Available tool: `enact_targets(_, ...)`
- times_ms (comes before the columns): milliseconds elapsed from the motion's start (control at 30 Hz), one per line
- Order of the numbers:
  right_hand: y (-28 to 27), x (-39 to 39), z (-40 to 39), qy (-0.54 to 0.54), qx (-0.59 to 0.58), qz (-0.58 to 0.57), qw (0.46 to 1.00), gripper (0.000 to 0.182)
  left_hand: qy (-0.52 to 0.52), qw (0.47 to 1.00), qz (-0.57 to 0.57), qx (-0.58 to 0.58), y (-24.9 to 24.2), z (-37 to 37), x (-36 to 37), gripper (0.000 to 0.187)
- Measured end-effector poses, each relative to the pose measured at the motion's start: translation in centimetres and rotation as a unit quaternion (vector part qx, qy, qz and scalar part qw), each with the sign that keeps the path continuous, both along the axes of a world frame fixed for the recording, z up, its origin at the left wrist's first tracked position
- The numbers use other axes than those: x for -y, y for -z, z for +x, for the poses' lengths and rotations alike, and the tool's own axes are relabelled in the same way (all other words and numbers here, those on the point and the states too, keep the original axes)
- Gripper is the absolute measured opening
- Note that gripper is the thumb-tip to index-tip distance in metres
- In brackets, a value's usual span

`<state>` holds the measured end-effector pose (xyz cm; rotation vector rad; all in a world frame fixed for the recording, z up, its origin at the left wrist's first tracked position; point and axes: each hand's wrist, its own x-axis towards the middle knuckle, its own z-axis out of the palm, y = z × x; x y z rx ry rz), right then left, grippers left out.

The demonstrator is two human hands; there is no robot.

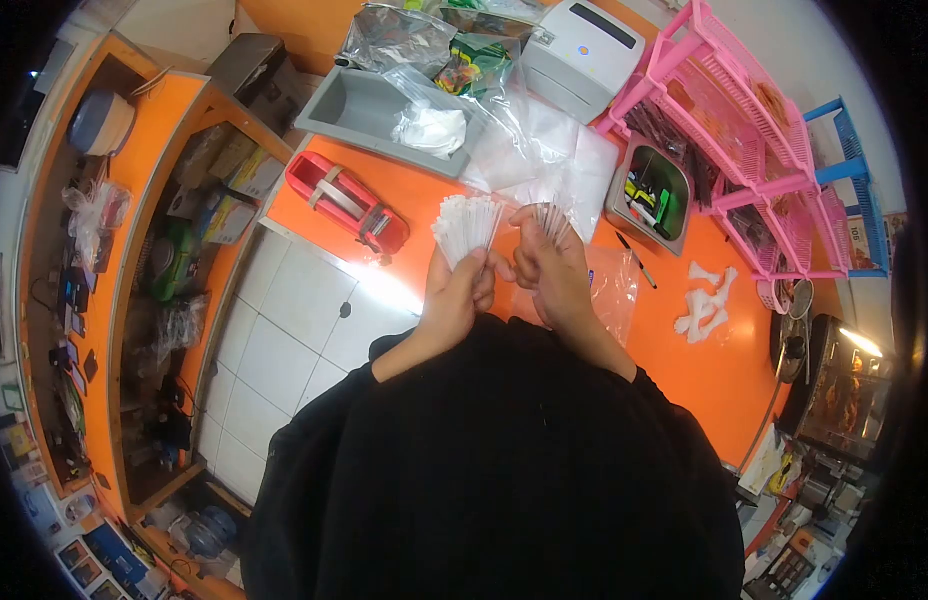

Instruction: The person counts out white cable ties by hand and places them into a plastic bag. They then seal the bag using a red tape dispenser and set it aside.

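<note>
My left hand [457,297] is closed around a fanned bundle of thin white sticks [468,226], their whitish ends pointing away from me. Close beside it, my right hand [552,272] grips a smaller bunch of similar thin sticks [553,222], with its index finger bent against them. The fingers of both hands come near each other over the orange table [684,390]. Whether the sticks are cable ties or swabs is too small to tell. A clear plastic bag [614,290] lies by my right hand.
Left of my hands lies a red tape dispenser [349,205]. Behind are a grey bin [346,118], a white label printer [582,58] and plastic sheets [544,150]. On the right are a metal tray [674,237], pen [636,260], white scraps [702,315] and pink rack [759,190].
</note>
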<state>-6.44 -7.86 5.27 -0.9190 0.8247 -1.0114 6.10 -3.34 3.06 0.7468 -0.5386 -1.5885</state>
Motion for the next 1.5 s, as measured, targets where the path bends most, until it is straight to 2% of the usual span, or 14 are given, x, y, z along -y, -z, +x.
enact_targets(33,-0.2,-0.1,0.4,0.017,-0.049,-0.011,0.999,0.015,0.0,1.0,-0.002,0.0,0.0,-0.1,0.0,0.025)
enact_targets(133,0.1,-0.2,1.1,0.014,-0.014,-0.076,0.997,0.013,-0.001,1.0,-0.007,-0.001,-0.1,-0.3,-0.1,0.025)
enact_targets(333,0.0,-0.1,1.3,0.011,0.024,-0.063,0.998,0.011,0.001,1.0,-0.023,-0.001,-0.5,-0.2,-0.2,0.024)
enact_targets(500,-0.6,-0.3,1.5,0.014,0.006,-0.062,0.998,0.01,0.005,0.999,-0.03,-0.011,0.0,-0.3,-0.2,0.022)
enact_targets(733,-0.7,-0.4,1.7,0.019,0.041,-0.069,0.997,0.011,-0.024,1.0,-0.005,-0.007,-0.3,-0.5,-0.3,0.019)
enact_targets(833,-2.0,-0.7,1.7,0.001,0.053,-0.021,0.998,0.011,-0.016,1.0,-0.017,-0.009,-0.1,-0.4,-0.3,0.019)
enact_targets(1033,-0.2,-0.5,2.0,0.041,-0.03,-0.094,0.994,0.011,-0.011,1.0,-0.016,-0.005,-0.3,-0.4,-0.3,0.021)
enact_targets(1267,-1.0,-0.6,1.3,-0.021,0.03,-0.033,0.999,0.01,-0.025,1.0,-0.013,-0.008,0.0,-0.5,-0.4,0.023)
enact_targets(1500,-0.7,-0.5,1.9,0.004,-0.031,-0.089,0.996,0.013,-0.007,1.0,0.006,0.014,-1.0,-0.3,-0.3,0.025)
